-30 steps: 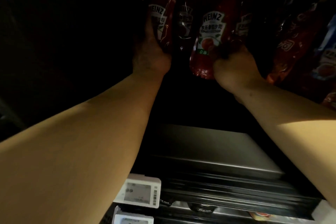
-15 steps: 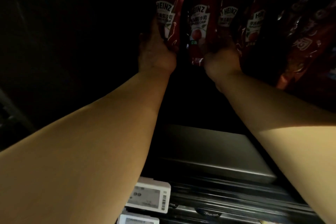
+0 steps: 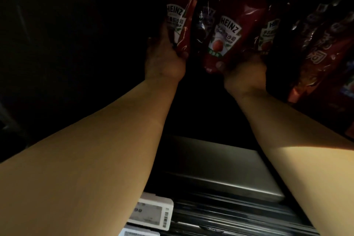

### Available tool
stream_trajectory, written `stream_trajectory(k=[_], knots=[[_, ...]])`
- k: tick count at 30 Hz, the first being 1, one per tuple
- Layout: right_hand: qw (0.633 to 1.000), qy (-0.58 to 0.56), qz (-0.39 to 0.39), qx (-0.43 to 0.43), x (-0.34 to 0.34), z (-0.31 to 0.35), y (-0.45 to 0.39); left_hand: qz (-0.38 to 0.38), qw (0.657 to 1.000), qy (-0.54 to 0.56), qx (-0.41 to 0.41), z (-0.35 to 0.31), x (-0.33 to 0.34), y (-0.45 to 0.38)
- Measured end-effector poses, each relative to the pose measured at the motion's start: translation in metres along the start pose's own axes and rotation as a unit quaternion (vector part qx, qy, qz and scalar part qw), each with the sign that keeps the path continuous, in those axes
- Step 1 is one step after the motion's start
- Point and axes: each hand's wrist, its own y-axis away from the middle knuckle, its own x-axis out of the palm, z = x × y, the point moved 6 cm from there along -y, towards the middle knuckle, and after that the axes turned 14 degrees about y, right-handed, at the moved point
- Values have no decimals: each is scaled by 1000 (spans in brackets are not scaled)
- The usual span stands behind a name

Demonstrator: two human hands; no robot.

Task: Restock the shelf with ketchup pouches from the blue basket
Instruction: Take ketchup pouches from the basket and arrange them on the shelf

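Both arms reach deep into a dark shelf bay. My left hand (image 3: pixel 164 59) grips the bottom of a red Heinz ketchup pouch (image 3: pixel 177 19) standing upright at the left of the row. My right hand (image 3: pixel 245 74) holds the lower end of a second red Heinz ketchup pouch (image 3: pixel 228 36), its label facing me and its thumb on the front. Between them a darker pouch (image 3: pixel 204 23) stands further back. Another Heinz pouch (image 3: pixel 268 32) stands just right of my right hand. The blue basket is out of sight.
Other red packets (image 3: pixel 316 57) lean at the right side of the bay. A bare metal shelf floor (image 3: pixel 220 170) lies below my forearms. Two white electronic price tags (image 3: pixel 151 212) sit on the shelf's front rail. The left of the bay is black.
My right hand has drawn its pouch forward and down, so its label now faces me larger. The left hand stays on its pouch. The view has shifted slightly.
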Motion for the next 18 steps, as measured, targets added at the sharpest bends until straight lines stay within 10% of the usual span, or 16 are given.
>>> stream_trajectory(k=[18], knots=[[998,-32,26,-43,26,41,-12,-31,999,-42,11,-4,-6,1]])
